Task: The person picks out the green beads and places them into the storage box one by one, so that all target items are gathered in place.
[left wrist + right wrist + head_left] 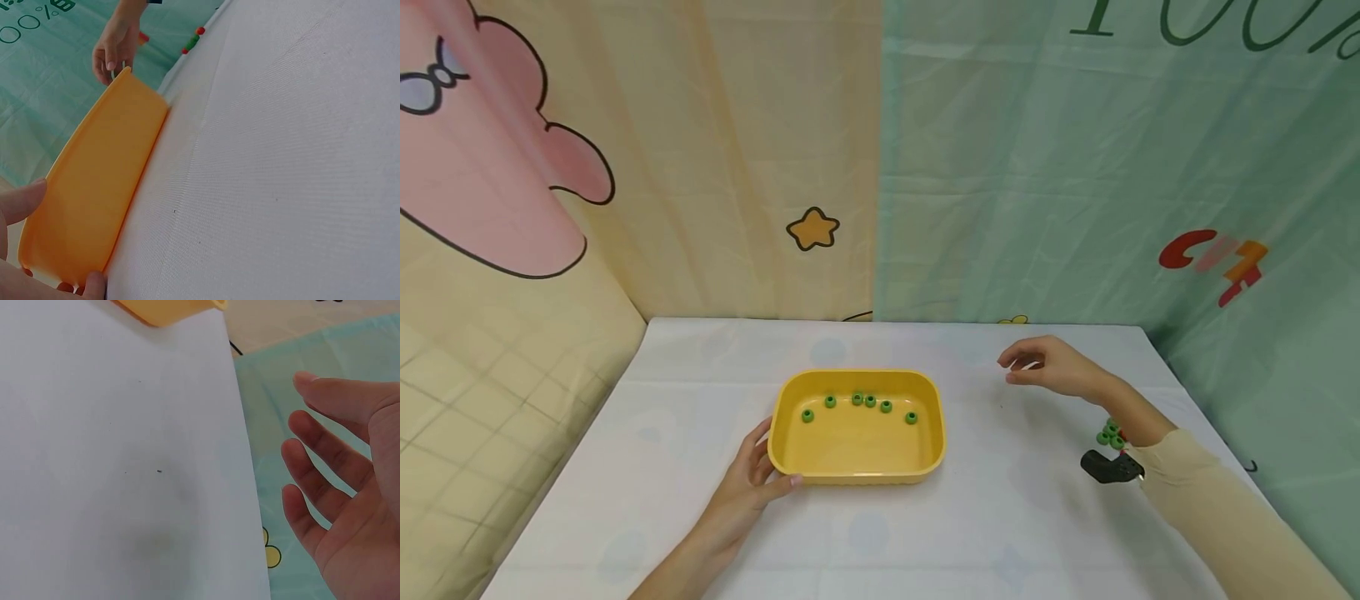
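A shallow yellow tray (857, 477) lies on the table, with several small green beads (870, 401) scattered over the far half of its floor. My left hand (749, 482) holds the tray's near left corner, thumb at the near rim and fingers along the left side. In the left wrist view the thumb (25, 201) touches the tray's orange-looking wall (103, 178), and fingertips press low on it. Above the table, right of the tray, hovers my right hand (1048, 365), its fingers loosely bent. The right wrist view shows nothing between those fingers (312, 475).
Beyond the right forearm lies a small cluster of green beads (1105, 436) with some red, partly hidden by the arm. A black curved object (1108, 467) sits by the right cuff. Patterned curtains (760, 167) hang behind the white table (880, 542).
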`<state>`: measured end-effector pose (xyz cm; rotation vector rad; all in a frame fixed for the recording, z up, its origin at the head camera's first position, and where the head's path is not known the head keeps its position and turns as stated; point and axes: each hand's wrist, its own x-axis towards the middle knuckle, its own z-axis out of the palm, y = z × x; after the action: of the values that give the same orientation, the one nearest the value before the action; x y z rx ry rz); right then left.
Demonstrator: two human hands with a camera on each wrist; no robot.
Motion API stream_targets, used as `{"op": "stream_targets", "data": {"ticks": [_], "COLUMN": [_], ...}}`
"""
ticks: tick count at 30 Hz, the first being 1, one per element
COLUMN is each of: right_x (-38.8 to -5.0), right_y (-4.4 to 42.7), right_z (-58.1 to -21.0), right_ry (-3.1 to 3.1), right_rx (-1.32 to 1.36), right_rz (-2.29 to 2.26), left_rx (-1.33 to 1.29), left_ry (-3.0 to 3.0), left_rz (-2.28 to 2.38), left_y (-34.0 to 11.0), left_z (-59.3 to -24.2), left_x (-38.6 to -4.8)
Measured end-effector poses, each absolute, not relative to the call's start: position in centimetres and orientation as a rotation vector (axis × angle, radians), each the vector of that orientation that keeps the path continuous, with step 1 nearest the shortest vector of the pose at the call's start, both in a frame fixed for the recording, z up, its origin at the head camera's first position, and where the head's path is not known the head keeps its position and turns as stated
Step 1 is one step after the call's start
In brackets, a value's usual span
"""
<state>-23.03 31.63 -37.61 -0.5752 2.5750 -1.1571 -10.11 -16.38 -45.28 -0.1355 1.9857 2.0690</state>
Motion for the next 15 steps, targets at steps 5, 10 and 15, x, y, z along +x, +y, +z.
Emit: {"op": "stream_targets", "data": {"ticks": [5, 10, 15], "right_x": [-22.5, -21.5, -20.3], "right_y": [33.3, 35.1, 36.9], "right_z": [-38.0, -38.1, -38.3], "right_ry": [2.603, 2.652, 2.723], "right_rx": [-0.533, -0.475, -0.428], "right_rz": [-1.14, -1.152, -1.116], "left_rx": [-0.122, -0.126, -0.136], "left_ry": [1.98, 1.989, 1.989], "left_rz": [2.074, 2.063, 2.058], "left_y": [-16.3, -16.3, -16.4], "left_z": [-45.2, -45.1, -45.2], "left_x": [-10.0, -10.1, -10.1]}}
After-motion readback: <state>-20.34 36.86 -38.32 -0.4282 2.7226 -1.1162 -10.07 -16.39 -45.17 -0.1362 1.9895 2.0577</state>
